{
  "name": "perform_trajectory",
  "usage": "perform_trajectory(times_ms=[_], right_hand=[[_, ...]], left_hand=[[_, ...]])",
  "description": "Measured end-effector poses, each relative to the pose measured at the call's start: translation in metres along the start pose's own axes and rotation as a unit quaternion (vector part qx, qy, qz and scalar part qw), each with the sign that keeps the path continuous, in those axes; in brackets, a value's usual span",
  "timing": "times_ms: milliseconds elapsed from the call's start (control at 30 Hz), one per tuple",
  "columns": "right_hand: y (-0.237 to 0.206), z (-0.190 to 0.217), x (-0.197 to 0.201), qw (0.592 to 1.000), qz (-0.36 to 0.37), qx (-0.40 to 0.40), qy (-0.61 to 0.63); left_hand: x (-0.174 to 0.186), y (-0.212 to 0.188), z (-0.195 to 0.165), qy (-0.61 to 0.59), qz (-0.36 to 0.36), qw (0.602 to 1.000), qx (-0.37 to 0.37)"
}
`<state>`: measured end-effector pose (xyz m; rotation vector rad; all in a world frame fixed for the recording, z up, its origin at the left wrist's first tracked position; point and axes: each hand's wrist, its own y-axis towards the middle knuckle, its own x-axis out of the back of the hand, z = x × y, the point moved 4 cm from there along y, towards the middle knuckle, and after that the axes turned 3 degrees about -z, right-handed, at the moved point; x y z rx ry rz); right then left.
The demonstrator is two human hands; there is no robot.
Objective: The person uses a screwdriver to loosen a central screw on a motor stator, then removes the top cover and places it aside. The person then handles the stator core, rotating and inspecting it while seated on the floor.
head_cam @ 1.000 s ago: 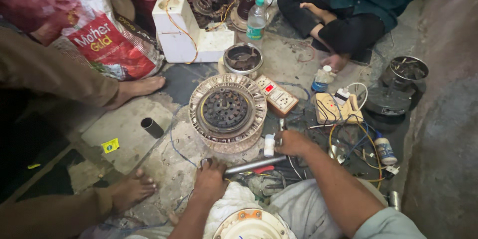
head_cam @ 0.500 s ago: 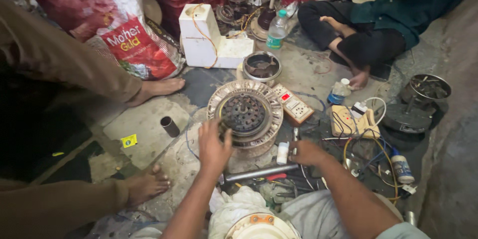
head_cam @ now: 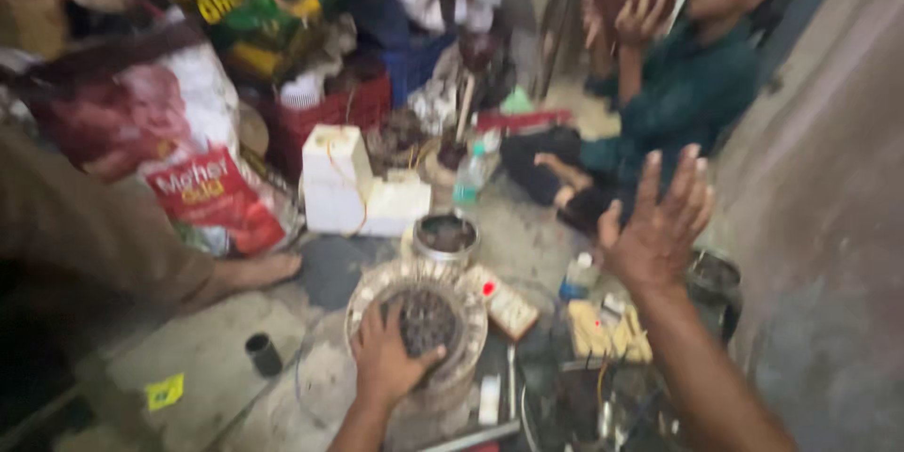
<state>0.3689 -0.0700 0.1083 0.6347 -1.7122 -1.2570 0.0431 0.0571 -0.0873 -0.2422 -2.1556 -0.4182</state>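
The left hand (head_cam: 388,358) rests at lower centre, fingers spread over the near rim of the round motor stator (head_cam: 426,320), pressing on it rather than closed around it. The stator lies flat on the floor at centre frame. At its near right edge lies one small white tube (head_cam: 489,399); at lower left stands one short black cylinder (head_cam: 264,354), well apart, with bare concrete between them. The right hand (head_cam: 659,226) is raised at right of centre, palm out, fingers splayed, holding nothing. Below it lie one pale terminal board (head_cam: 607,331) and one small plastic bottle (head_cam: 579,275). Just beyond the stator sits one round metal cup (head_cam: 445,237), then two stacked white boxes (head_cam: 358,193). At upper left lies one red-and-white sack (head_cam: 179,160). One seated person (head_cam: 678,94) occupies the upper right. The view is motion-blurred.
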Motion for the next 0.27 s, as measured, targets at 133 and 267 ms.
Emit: perform_trajectory(times_ms=[133,267], right_hand=[[0.098,-0.033,0.003,0.997,0.07,-0.027,-0.034],[0.161,-0.045,0.048,0.995,-0.092,-0.027,0.015]], left_hand=[[0.026,-0.003,-0.017,-0.004,0.021,0.998,0.053],[0.056,0.015,-0.026,0.021,0.033,0.995,0.092]])
